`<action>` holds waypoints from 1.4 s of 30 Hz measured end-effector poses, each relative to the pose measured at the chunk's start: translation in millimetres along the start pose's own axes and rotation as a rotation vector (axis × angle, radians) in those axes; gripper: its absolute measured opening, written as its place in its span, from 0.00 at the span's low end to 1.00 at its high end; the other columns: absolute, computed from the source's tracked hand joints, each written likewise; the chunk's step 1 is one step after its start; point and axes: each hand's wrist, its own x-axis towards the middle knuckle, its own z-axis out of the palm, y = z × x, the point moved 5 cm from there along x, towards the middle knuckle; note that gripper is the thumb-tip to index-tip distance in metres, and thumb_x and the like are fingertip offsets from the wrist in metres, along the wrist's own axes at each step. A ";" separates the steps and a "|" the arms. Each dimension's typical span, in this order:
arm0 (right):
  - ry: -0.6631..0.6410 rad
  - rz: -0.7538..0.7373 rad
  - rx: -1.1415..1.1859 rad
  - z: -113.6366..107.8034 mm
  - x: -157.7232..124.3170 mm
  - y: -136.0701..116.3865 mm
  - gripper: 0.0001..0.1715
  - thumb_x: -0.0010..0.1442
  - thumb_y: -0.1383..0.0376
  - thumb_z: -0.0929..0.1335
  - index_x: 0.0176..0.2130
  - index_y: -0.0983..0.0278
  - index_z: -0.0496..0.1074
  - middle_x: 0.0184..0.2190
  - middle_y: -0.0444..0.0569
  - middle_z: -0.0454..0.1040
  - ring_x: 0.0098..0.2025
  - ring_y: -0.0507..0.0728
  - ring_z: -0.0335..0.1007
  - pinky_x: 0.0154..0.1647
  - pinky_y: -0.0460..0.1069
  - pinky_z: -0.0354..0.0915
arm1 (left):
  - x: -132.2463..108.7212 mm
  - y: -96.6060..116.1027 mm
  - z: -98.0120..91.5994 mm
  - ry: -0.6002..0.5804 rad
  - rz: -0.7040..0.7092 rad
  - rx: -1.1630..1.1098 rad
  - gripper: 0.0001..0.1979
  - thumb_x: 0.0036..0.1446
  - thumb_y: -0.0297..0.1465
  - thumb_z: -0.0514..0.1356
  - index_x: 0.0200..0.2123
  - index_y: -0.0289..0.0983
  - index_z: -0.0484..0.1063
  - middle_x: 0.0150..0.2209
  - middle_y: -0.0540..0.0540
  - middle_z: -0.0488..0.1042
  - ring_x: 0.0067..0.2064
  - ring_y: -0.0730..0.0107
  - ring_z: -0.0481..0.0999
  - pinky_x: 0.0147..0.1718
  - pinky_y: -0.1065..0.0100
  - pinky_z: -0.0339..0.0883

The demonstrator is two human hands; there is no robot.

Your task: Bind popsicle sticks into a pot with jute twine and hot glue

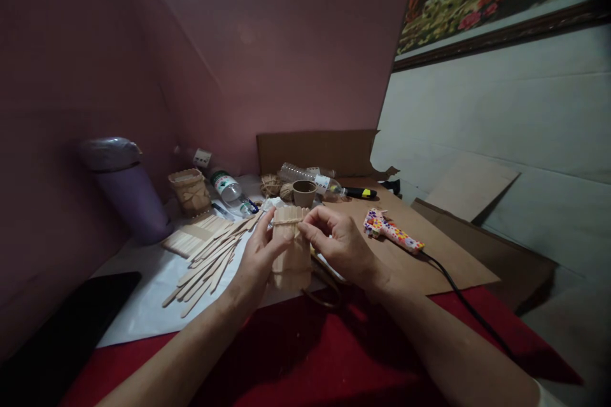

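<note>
Nearest, red cloth (296, 356) at 6 o'clock. Stick holder (292, 261) btwn both hands, roughly upright: L hand (260, 249) at its 9, gripping its side, thumb on front; R hand (340, 243) at its 3, thumb & index pinching twine (286, 222) nr its top edge. Around the holder: loose sticks (210, 270) approx 9, floral glue gun (392, 232) approx 2–3. Farther: brown cup (304, 194) at 12, purple bin (130, 197) at 10. Farthest: cardboard strip (315, 151), standing, approx 12.
</note>
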 end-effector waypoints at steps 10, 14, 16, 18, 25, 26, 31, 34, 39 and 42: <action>0.029 0.033 0.100 2.6 -2.0 5.3 0.10 0.59 0.61 0.68 0.29 0.63 0.67 0.23 0.42 0.67 0.24 0.50 0.62 0.25 0.46 0.59 | -1.6 1.3 3.8 0.024 -0.033 0.065 0.44 0.47 0.39 0.68 0.64 0.37 0.56 0.50 0.38 0.75 0.53 0.49 0.73 0.49 0.57 0.68; 0.017 0.081 0.272 5.4 -0.8 10.3 0.11 0.62 0.58 0.66 0.31 0.63 0.66 0.20 0.39 0.65 0.22 0.49 0.60 0.23 0.45 0.59 | -0.7 0.6 3.5 0.022 -0.016 0.057 0.42 0.49 0.37 0.67 0.65 0.38 0.54 0.52 0.38 0.74 0.53 0.49 0.73 0.49 0.56 0.67; 0.010 0.096 0.303 6.2 -0.4 10.9 0.10 0.61 0.59 0.66 0.32 0.63 0.66 0.20 0.39 0.64 0.22 0.49 0.60 0.23 0.45 0.59 | -0.2 1.2 3.7 0.027 -0.016 0.039 0.41 0.48 0.37 0.67 0.64 0.38 0.57 0.50 0.39 0.75 0.52 0.50 0.74 0.48 0.57 0.68; 0.006 0.103 0.309 6.5 -0.3 10.5 0.09 0.59 0.60 0.67 0.33 0.64 0.67 0.22 0.40 0.66 0.23 0.49 0.61 0.23 0.45 0.60 | 0.3 2.1 4.4 0.026 -0.013 0.027 0.39 0.47 0.37 0.67 0.62 0.39 0.60 0.49 0.40 0.76 0.51 0.50 0.75 0.47 0.57 0.69; 0.011 0.095 0.292 6.7 -0.1 7.7 0.07 0.54 0.65 0.70 0.31 0.63 0.66 0.25 0.40 0.68 0.26 0.49 0.64 0.27 0.46 0.62 | 1.3 0.9 2.5 0.039 -0.001 0.039 0.40 0.47 0.37 0.68 0.62 0.39 0.59 0.53 0.39 0.74 0.56 0.49 0.71 0.51 0.57 0.67; 0.012 0.094 0.291 6.7 0.0 7.5 0.07 0.54 0.66 0.70 0.31 0.63 0.67 0.25 0.40 0.68 0.27 0.49 0.64 0.27 0.46 0.62 | 1.1 0.9 2.7 0.027 0.000 0.036 0.39 0.47 0.37 0.68 0.62 0.39 0.59 0.54 0.39 0.73 0.56 0.49 0.71 0.51 0.58 0.66; 0.012 0.096 0.300 7.0 0.1 7.1 0.07 0.54 0.66 0.70 0.31 0.63 0.67 0.25 0.40 0.68 0.26 0.49 0.64 0.27 0.46 0.62 | -1.1 2.7 4.5 -0.038 -0.012 0.024 0.34 0.51 0.38 0.64 0.61 0.40 0.61 0.55 0.41 0.72 0.55 0.50 0.72 0.49 0.58 0.67; 0.011 0.097 0.300 7.0 -0.1 7.1 0.07 0.54 0.66 0.70 0.31 0.63 0.66 0.25 0.40 0.68 0.26 0.49 0.64 0.27 0.46 0.62 | -1.3 3.8 3.2 -0.021 0.009 0.029 0.32 0.53 0.38 0.63 0.61 0.40 0.62 0.56 0.41 0.72 0.56 0.50 0.71 0.50 0.58 0.67; 0.011 0.084 0.273 6.8 -1.1 7.3 0.06 0.54 0.67 0.70 0.31 0.64 0.66 0.25 0.41 0.68 0.27 0.50 0.64 0.27 0.46 0.61 | 1.2 0.0 2.8 -0.029 0.015 0.045 0.38 0.49 0.38 0.67 0.62 0.38 0.59 0.52 0.39 0.74 0.54 0.48 0.72 0.48 0.57 0.68; 0.008 0.081 0.274 7.2 -1.3 8.6 0.06 0.56 0.65 0.69 0.32 0.64 0.67 0.25 0.41 0.67 0.26 0.49 0.62 0.26 0.46 0.60 | 2.1 -1.4 1.8 -0.005 0.016 0.046 0.39 0.49 0.38 0.67 0.63 0.39 0.58 0.54 0.39 0.73 0.56 0.50 0.71 0.51 0.57 0.67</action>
